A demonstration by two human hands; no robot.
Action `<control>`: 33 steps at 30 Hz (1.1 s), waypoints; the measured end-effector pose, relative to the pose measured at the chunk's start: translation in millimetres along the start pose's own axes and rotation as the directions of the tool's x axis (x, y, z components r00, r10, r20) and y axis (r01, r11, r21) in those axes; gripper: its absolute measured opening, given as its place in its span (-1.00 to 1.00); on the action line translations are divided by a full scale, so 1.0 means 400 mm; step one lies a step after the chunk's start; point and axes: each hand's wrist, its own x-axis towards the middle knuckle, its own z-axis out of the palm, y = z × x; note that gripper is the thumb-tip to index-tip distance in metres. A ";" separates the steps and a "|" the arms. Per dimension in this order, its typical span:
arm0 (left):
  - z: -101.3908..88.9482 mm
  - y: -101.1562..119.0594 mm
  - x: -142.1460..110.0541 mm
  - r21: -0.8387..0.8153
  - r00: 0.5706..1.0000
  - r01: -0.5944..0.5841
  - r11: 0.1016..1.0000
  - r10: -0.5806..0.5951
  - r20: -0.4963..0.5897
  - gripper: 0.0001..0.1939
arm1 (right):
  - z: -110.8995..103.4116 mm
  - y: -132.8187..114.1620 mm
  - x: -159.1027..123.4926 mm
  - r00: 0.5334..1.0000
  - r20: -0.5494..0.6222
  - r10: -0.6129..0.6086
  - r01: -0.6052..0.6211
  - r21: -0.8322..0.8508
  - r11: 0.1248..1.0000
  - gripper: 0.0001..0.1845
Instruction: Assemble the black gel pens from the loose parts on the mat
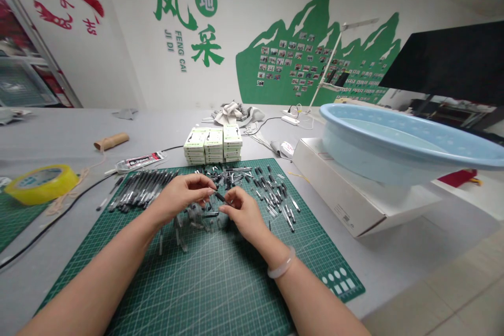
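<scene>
Well inside the mat's edges (318,236), both hands (185,194) (246,215) on a black piece (220,197)

One large cutting mat (189,278) bears one crowded row of pens (144,186), too overlapped to count, and many loose pen parts (275,194). Above it is one dark rod (220,197). Three stacks of small boxes (213,146) stand by its far edge. Right of it: one basin (366,155), one carton (338,189). Left: one tape roll (41,184), one bamboo tube (112,142).

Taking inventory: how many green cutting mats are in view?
2: a large green gridded mat at centre, and a partly visible green mat at the left edge by the yellow tape roll.
</scene>
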 end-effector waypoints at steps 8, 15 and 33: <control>0.027 -0.033 0.007 -0.387 0.996 0.023 0.922 -0.053 -0.068 -0.76 | 0.008 -0.026 -0.011 0.951 0.273 0.143 -0.239 0.364 0.900 -0.67; 0.061 -0.040 0.012 -0.504 0.990 -0.031 0.863 -0.042 -0.134 -0.82 | 0.015 -0.026 -0.010 0.966 0.220 0.134 -0.216 0.411 0.886 -0.73; 0.089 -0.052 0.015 -0.636 0.985 -0.026 0.771 -0.089 -0.148 -0.79 | 0.018 -0.015 -0.011 0.965 0.218 0.147 -0.229 0.424 0.876 -0.73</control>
